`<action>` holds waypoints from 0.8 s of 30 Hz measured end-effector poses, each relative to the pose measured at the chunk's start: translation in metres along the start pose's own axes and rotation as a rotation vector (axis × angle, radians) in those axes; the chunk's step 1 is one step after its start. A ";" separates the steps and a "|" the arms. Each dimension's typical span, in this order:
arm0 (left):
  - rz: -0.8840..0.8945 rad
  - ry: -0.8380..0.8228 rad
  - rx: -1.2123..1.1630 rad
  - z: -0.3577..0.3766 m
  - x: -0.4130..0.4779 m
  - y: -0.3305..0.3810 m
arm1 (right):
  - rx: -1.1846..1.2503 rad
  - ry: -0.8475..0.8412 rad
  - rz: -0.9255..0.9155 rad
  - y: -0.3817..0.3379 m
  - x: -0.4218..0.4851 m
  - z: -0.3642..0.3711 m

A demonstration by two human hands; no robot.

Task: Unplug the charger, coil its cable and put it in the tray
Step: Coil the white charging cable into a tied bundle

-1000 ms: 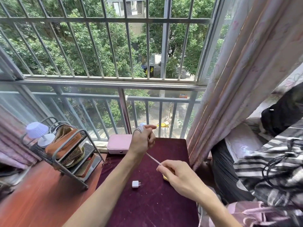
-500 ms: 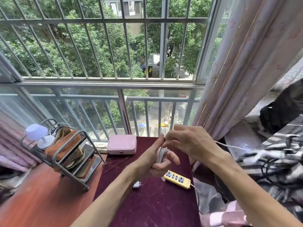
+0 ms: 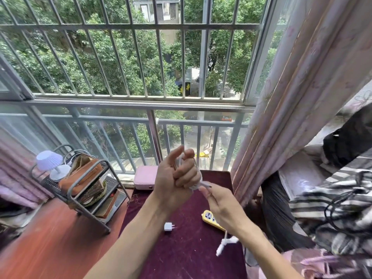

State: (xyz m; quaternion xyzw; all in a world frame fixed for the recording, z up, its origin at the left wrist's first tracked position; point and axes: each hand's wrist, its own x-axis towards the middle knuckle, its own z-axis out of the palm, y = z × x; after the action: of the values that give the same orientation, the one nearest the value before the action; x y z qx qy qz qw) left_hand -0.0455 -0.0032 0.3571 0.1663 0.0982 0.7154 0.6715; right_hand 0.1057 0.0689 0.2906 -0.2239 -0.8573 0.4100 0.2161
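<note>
Above the maroon table [image 3: 181, 256], I see the left hand [image 3: 173, 183] raised with its fingers curled closed around a bundle of white cable [image 3: 198, 183] wound about them, thumb up. Just right of it the right hand [image 3: 220, 202] pinches the cable's loose run between thumb and fingertips, and the free end with its connector [image 3: 222, 245] dangles blurred below that wrist. On the cloth the white charger plug [image 3: 168, 226] lies unplugged, apart from the yellow power strip [image 3: 211, 218], while the pink tray [image 3: 145, 177] sits at the far edge behind the left hand.
</note>
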 end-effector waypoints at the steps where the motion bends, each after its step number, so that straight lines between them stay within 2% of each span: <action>1: 0.041 0.048 0.029 -0.002 0.002 0.003 | 0.000 -0.020 0.038 0.002 -0.006 0.006; 7: 0.198 0.318 0.354 -0.022 0.008 0.012 | 0.106 -0.166 0.145 -0.010 -0.029 0.009; 11: 0.215 0.389 0.541 -0.034 0.011 0.012 | 0.383 -0.201 0.242 -0.027 -0.038 -0.002; 16: 0.167 0.390 0.744 -0.039 0.010 0.006 | 0.640 -0.245 0.299 -0.042 -0.037 -0.012; 24: 0.027 0.334 0.879 -0.034 0.001 -0.001 | 1.052 -0.213 0.310 -0.041 -0.032 -0.029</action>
State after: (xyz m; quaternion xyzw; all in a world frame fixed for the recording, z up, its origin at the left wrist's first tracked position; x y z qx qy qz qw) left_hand -0.0569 0.0008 0.3255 0.3186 0.4963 0.6316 0.5033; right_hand 0.1393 0.0450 0.3340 -0.1666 -0.5114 0.8299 0.1482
